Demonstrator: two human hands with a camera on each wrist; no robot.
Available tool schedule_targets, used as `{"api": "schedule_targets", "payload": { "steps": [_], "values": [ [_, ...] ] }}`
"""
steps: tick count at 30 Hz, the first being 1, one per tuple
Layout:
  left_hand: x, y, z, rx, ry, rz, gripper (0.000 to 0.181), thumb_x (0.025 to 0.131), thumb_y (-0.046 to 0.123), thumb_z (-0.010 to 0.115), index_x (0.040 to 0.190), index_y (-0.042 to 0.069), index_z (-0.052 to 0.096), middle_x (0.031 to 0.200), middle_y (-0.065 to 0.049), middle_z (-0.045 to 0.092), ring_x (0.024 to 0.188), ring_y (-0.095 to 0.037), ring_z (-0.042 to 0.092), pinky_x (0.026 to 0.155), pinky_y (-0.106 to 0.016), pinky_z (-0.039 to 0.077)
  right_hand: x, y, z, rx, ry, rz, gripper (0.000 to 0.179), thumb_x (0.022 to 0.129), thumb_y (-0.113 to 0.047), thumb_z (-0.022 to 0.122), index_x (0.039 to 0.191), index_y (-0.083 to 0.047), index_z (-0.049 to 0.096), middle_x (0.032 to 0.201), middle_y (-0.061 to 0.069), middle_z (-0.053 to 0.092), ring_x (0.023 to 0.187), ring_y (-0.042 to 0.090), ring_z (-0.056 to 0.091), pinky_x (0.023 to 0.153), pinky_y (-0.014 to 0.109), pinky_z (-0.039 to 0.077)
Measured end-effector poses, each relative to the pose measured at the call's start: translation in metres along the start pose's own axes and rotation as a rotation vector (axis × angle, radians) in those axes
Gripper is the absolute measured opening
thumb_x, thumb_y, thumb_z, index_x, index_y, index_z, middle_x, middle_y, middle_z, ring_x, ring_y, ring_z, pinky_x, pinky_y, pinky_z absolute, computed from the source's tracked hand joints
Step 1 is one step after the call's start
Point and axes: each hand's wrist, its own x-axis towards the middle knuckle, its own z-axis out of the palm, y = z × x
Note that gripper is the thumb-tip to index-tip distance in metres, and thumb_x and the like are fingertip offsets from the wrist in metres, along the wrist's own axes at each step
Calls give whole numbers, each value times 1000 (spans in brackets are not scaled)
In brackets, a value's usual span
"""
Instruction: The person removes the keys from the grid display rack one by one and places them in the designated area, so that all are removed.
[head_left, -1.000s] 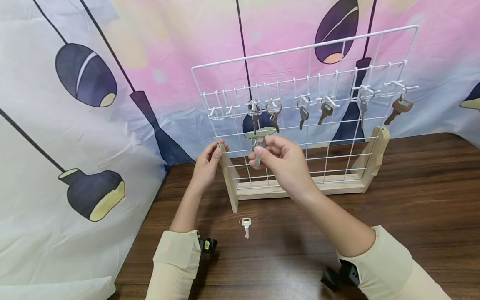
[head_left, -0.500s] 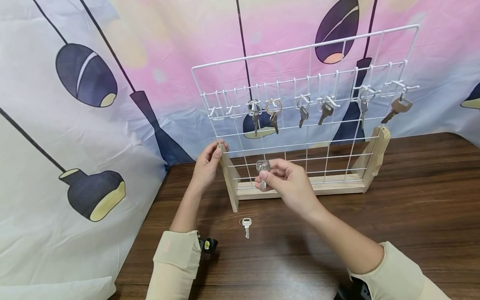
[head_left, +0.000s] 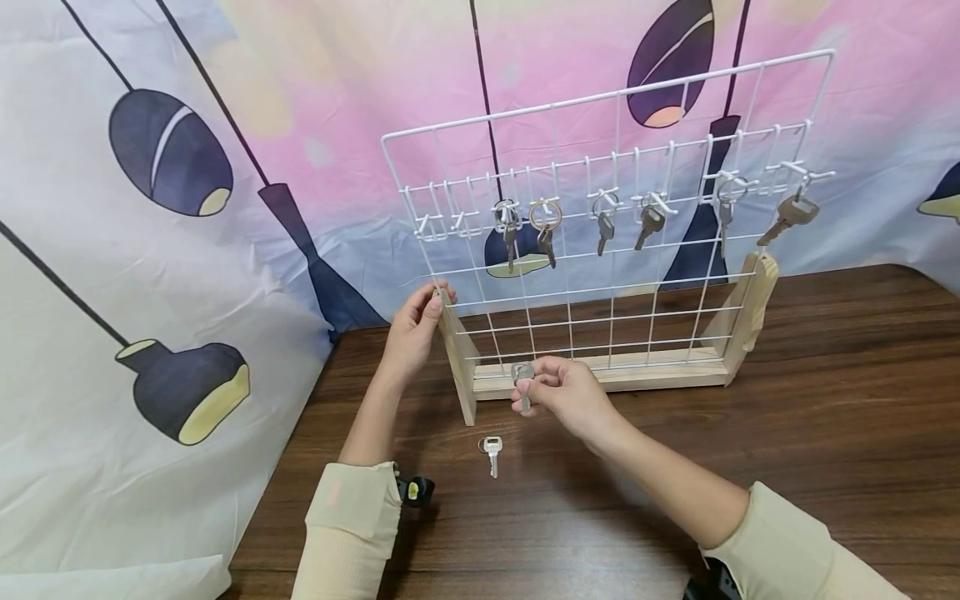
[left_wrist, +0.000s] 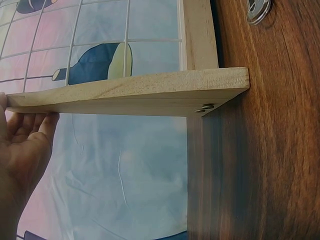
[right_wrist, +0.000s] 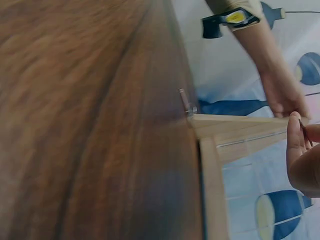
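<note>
On the table (head_left: 570, 542), nearest the viewer, a loose key (head_left: 492, 454) lies flat with its small ring, in front of the rack's left end. Just beyond and above it, the right hand (head_left: 573, 402) pinches a held key (head_left: 522, 375) between thumb and fingers, bow upward, in front of the wooden base bar (head_left: 663, 377). Farther off, the left hand (head_left: 412, 332) grips the left upright (head_left: 459, 362), its digits curled about the upper end. Above rises the white wire grid (head_left: 618, 92); six hanging keys (head_left: 650, 223) range along it, while the two leftmost hooks (head_left: 424, 225) carry none. Progress is judged partial: two keys are off the rack, six on it, the pinched one not yet released. A lamp-patterned cloth (head_left: 322, 100) stands behind.
</note>
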Motion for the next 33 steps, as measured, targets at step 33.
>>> {"api": "schedule_targets", "payload": {
  "steps": [33],
  "values": [
    [-1, 1, -2, 20, -27, -8, 35, 100, 10, 40, 128, -10, 44, 121, -32, 48, 114, -26, 49, 95, -27, 38, 11, 62, 9, -14, -5, 399, 4, 86, 11, 53, 88, 15, 54, 70, 15, 63, 59, 15, 63, 59, 25, 54]
  ]
}}
